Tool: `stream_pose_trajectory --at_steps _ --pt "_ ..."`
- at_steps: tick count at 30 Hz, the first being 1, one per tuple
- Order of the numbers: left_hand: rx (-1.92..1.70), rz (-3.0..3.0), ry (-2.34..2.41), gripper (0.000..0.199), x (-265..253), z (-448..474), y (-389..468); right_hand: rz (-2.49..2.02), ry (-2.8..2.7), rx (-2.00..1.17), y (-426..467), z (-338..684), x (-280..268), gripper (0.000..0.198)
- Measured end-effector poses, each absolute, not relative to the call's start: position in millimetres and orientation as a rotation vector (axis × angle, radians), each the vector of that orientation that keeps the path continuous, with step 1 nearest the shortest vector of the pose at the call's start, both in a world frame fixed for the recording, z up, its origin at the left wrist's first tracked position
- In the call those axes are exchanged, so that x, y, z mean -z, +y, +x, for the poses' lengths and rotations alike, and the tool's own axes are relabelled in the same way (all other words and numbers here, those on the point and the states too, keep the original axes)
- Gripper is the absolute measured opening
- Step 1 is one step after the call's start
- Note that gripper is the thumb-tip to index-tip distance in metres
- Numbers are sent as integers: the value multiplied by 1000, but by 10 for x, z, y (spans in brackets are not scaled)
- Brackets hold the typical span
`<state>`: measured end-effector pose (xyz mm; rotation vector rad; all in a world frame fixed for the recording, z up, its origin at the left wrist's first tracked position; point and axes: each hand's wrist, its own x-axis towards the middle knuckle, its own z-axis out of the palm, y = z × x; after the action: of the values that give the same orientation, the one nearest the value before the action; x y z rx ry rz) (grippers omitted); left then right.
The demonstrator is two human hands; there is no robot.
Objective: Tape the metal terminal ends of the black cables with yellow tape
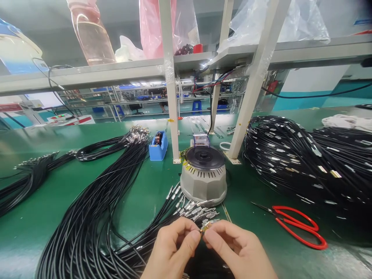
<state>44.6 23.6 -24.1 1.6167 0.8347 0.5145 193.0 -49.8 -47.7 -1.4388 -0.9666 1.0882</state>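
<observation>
Pinching a small gold-coloured piece (206, 226) with left hand (177, 242) and right hand (234, 242)
You hold it near the silvery cable ends (197, 211); a slack pinch could drop it among them.

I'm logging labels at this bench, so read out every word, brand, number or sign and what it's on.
No text is legible.
Red panel, far left: too blurred.
Blue strip, upper right: too blurred.
Pale patches on cables at right: too small to read.
</observation>
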Motion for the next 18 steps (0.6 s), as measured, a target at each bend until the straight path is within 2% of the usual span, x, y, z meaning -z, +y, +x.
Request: stream_pose_trajectory --at_steps 6,11,14,18 --pt "-512 1592 803 48 253 441 230 -1457 -1015 -1073 -471 1952 526 36" --pt "-499 1576 809 43 263 442 230 -1430 -1095 -1052 -516 1941 520 29" --pt "-461 1546 780 40 253 437 241 -1487 -1131 -928 -542 1920 475 24" --pt "-389 1486 741 33 217 424 245 -1533 -1201 -796 -544 1938 426 26"
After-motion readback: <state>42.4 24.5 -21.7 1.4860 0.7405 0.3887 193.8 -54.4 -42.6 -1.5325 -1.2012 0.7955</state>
